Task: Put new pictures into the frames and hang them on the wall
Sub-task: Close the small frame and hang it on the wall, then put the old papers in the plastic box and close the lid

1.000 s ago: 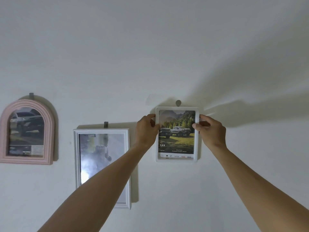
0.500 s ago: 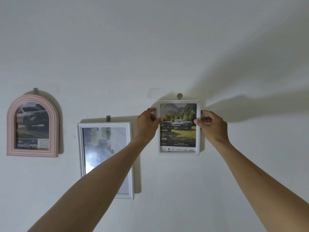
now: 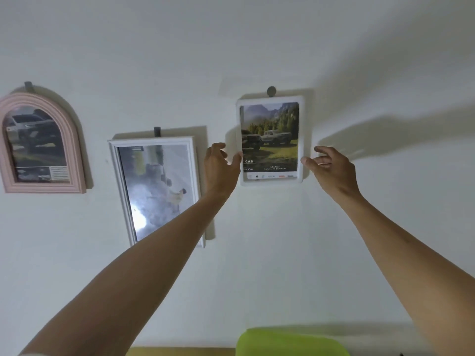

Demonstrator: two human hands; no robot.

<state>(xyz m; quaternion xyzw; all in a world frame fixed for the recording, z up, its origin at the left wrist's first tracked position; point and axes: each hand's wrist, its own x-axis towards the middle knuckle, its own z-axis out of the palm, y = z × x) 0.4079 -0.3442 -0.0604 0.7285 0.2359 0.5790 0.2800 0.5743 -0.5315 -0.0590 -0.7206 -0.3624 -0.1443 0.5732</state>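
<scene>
A small white frame [image 3: 270,140] with a picture of two off-road cars in a green meadow hangs on the white wall from a grey hook [image 3: 271,91]. My left hand [image 3: 220,167] hovers at its lower left edge, fingers spread, thumb tip just at the frame's border. On the other side, my right hand [image 3: 331,168] is open too, fingertips a little off the frame's lower right edge. Neither hand grips the frame.
A taller white frame [image 3: 154,191] with a glare-washed picture hangs left of it, partly behind my left forearm. A pink arched frame [image 3: 38,142] hangs at far left. A lime-green object [image 3: 290,343] and a strip of wooden surface [image 3: 180,352] show at the bottom edge.
Both hands have let go of the small white frame and moved down and slightly away from it. The view has tilted downward, bringing the green object into sight.
</scene>
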